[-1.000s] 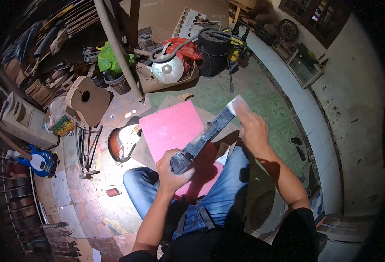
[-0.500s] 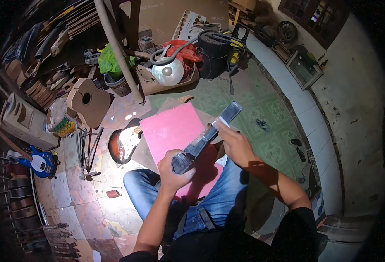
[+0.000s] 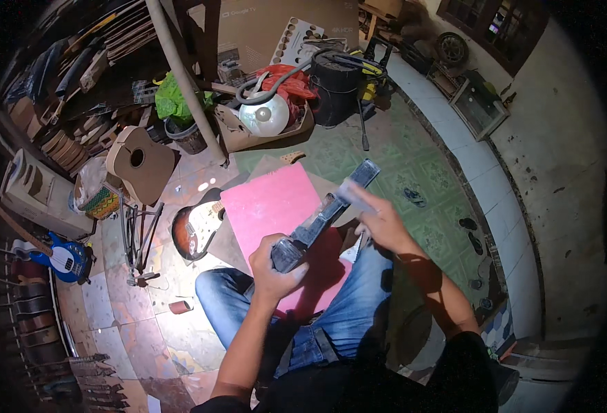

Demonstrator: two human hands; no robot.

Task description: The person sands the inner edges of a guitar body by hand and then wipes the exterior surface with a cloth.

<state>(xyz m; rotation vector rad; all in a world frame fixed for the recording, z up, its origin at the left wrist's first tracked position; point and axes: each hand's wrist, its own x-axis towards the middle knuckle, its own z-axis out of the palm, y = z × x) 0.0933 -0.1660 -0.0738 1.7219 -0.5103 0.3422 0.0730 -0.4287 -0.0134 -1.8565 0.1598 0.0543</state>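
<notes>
A long dark bar-shaped tool with metal-looking parts along it slants over my lap, its far end up and to the right. My left hand is wrapped round its near end. In my right hand is a flat pale piece, pinched at the tool's far part; motion blurs it, and whether it touches the tool I cannot tell. Below both hands a pink board lies across my legs, with the tool's shadow on it.
A sunburst electric guitar body lies left of the board. Further left are a metal folding stand, a blue bass guitar and an unfinished acoustic guitar body. A cardboard box and black bucket stand ahead. Slippers lie right.
My right hand has shifted slightly right and nearer to me, with the pale piece swinging along the tool. The left hand and the tool have hardly moved.
</notes>
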